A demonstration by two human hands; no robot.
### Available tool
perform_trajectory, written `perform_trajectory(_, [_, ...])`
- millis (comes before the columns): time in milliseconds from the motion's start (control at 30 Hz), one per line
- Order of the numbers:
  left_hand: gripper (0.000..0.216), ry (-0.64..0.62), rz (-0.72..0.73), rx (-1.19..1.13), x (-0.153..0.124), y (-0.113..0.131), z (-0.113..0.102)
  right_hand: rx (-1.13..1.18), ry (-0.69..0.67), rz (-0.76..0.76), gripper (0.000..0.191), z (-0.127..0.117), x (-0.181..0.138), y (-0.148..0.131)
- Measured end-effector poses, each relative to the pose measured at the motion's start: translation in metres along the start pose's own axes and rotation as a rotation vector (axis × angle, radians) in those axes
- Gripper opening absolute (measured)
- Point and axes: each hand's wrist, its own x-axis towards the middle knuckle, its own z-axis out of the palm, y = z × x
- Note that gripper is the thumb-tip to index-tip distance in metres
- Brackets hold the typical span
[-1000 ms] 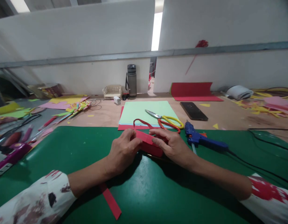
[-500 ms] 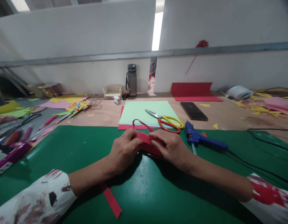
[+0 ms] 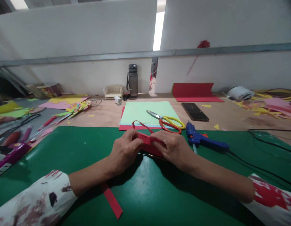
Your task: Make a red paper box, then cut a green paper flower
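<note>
Hands obscure the ends of the red paper piece. Left forearm hides far end of red strip. Left edge crops purple object.

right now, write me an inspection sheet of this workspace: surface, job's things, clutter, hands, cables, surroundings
surface: glossy green mat on a pale brown wooden table
job's things: folded red paper piece between the hands; flat red paper strip on the mat
clutter: metal scissors with yellow and orange handles, blades over pale green paper sheets; blue plastic glue gun on the mat; dark rectangular phone beyond it
hands: left hand and right hand both grip the folded red paper piece
cables: thin black cable from the glue gun's handle; second black cable at the mat's far right
surroundings: white panels, grey metal rail, upright grey bottle; co-workers: nothing seen
</note>
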Motion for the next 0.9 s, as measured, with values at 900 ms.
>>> perform_trajectory(900, [0.007, -0.073, -0.055, 0.036, -0.001, -0.024, -0.012, -0.041, 0.016, -0.03, 0.019, -0.002, -0.001, 0.0])
